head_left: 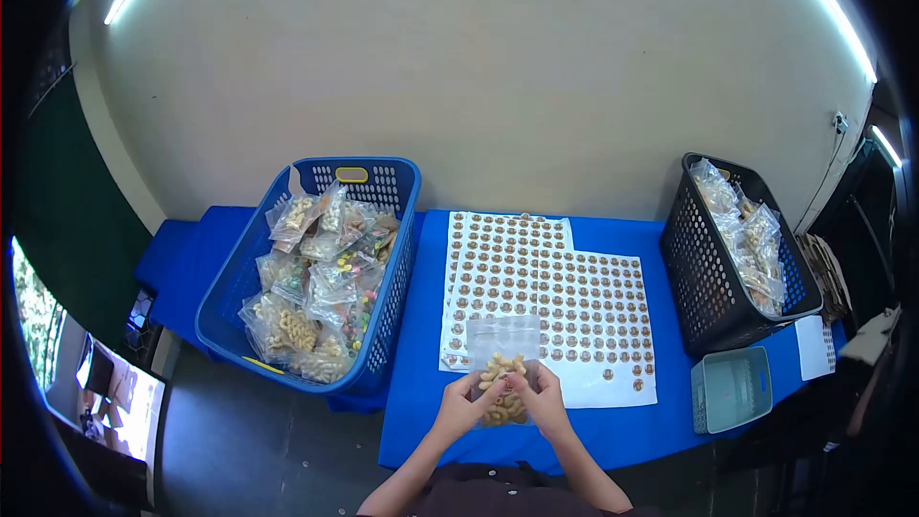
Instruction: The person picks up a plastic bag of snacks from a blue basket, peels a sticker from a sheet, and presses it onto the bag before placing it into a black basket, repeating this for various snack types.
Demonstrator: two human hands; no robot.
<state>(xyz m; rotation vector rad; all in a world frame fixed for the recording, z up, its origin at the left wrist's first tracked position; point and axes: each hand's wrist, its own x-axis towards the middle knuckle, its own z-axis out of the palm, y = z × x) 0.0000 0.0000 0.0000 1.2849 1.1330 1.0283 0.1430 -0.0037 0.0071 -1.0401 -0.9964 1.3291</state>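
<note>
A clear plastic bag of curved, pale macaroni-like pieces (504,365) is held upright above the front of the blue-covered table. My left hand (463,405) grips its left side and my right hand (544,404) its right side. Both thumbs press on the front of the bag, close together, over a small reddish-brown spot that looks like a round sticker. The flat upper part of the bag (504,329) stands above the contents. Behind it lie white sheets (627,278) with rows of round brown stickers; a few spots near the lower right are bare.
On the left stands a large blue basket (410,220) full of filled clear bags. A black basket (682,273) with more bags stands at the right. In front of that are a small grey-green basket (704,407) and another sticker sheet (812,349). The blue tablecloth (431,278) runs beneath.
</note>
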